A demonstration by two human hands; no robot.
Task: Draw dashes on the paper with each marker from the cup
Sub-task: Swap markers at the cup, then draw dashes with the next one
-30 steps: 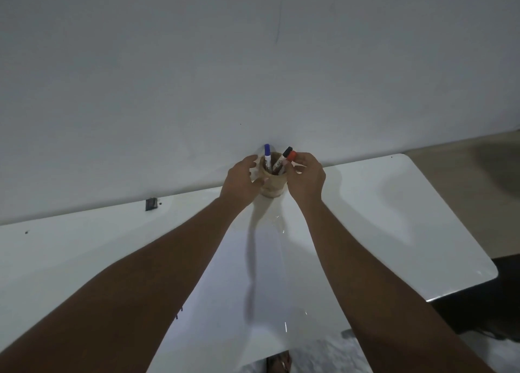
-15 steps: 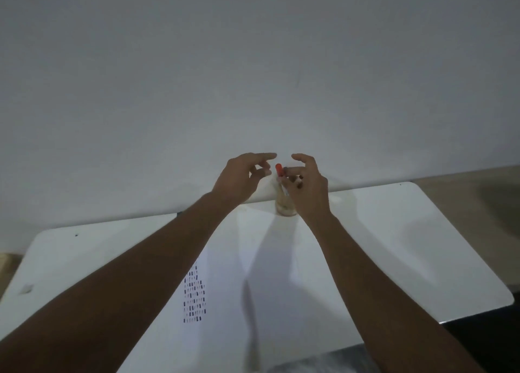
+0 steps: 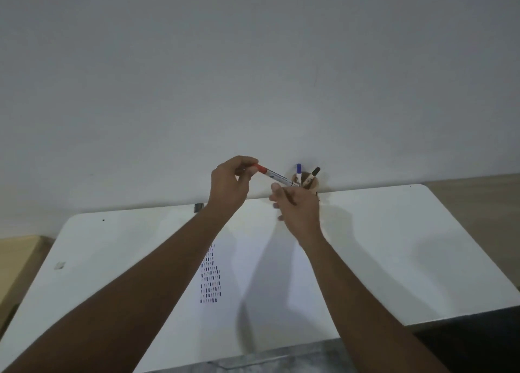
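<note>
I hold a red-capped marker (image 3: 274, 174) level above the table's far edge. My left hand (image 3: 229, 187) pinches its red cap; my right hand (image 3: 295, 206) grips the white barrel's other end. Behind my right hand stands the brown cup (image 3: 308, 182) against the wall, with a blue-capped marker (image 3: 299, 170) and a black-capped marker (image 3: 314, 172) upright in it. The white paper (image 3: 253, 274) lies on the table under my arms, with several rows of short dark and reddish dashes (image 3: 210, 280) near its left side.
The white table (image 3: 408, 246) runs to a rounded right corner and a front edge near me. A grey wall rises right behind it. A small dark clip (image 3: 198, 207) sits at the table's back edge and a small scrap (image 3: 59, 265) lies far left.
The red marker has come out of the cup and now lies level between both hands. My left hand moved from the cup to the marker's cap.
</note>
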